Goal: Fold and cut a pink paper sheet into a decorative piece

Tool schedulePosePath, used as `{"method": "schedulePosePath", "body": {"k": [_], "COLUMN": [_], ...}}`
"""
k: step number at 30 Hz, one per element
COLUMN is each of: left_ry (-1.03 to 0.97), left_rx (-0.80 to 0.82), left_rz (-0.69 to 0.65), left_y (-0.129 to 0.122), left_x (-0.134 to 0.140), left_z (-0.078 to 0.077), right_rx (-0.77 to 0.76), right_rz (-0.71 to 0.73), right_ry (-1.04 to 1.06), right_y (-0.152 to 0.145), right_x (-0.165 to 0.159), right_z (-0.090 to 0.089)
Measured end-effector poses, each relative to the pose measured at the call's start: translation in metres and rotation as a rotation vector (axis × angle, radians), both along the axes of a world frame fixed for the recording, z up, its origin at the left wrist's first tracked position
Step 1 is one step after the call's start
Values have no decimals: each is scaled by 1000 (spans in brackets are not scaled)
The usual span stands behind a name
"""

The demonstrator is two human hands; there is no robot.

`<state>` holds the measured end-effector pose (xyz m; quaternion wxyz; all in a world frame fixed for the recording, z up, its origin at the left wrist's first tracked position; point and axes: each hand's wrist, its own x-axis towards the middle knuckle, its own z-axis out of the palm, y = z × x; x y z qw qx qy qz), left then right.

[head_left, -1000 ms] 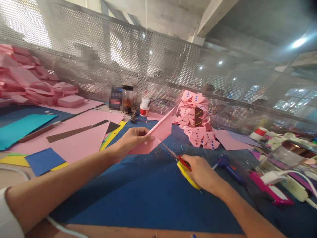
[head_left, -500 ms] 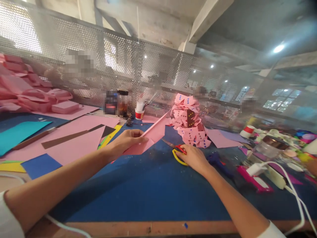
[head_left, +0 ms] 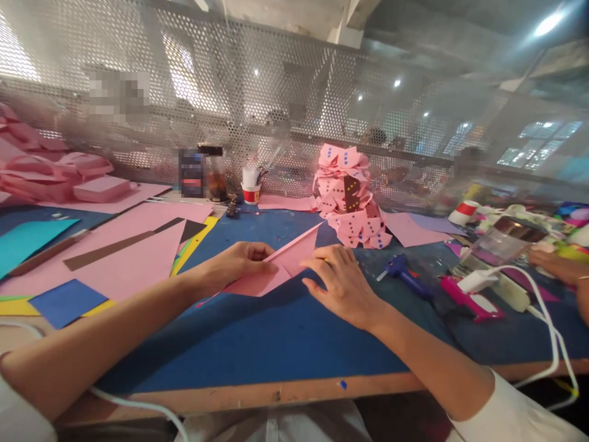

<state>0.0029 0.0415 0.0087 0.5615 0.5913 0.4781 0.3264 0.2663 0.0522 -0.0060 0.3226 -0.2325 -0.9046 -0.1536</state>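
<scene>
My left hand (head_left: 242, 264) pinches a folded sheet of pink paper (head_left: 262, 279) between thumb and fingers, holding it above the blue table mat (head_left: 257, 350). The sheet's narrow tip points up to the right. At its right edge is my right hand (head_left: 340, 279), palm down, thumb apart from the fingers. Its fingertips reach the paper or come very close; I cannot tell whether they touch. A small yellow spot shows at one finger, too small to name. Beyond my hands stands a stack of folded pink paper pieces (head_left: 345, 190) with coloured dots.
A blue glue gun (head_left: 405, 276) lies right of my right hand, near a pink-cased device (head_left: 472, 301) and white cables (head_left: 543, 307). Pink sheets (head_left: 138, 264) and a blue square (head_left: 69, 304) lie left. A paper cup (head_left: 251, 193) stands behind. Another person's hand (head_left: 550, 261) is far right.
The red-and-yellow scissors have left my right hand and no longer show. That hand has moved left to the paper's edge. The view has tilted down, and another person's hand has appeared at right.
</scene>
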Motion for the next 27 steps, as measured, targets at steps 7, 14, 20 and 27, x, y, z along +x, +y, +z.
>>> {"method": "schedulePosePath", "body": {"k": [7,14,20,27], "left_ry": [-16,102,525,742], "left_rx": [-110,-45,305,800], "left_rz": [-83,-150,-72,-53], "left_y": [-3,-2,-5,-22], "left_x": [4,3,9,14], "left_z": [-7,-13,-22,-20], "right_rx": [72,30,-106,-237], "right_rz": [13,29,65,76], "right_ry": [-141,-176,-178,-126], "right_y": [-3,-4,-3,-4], "right_x": [-6,-8,-9,-12], "right_z": [-9,-12,-21,-24]}}
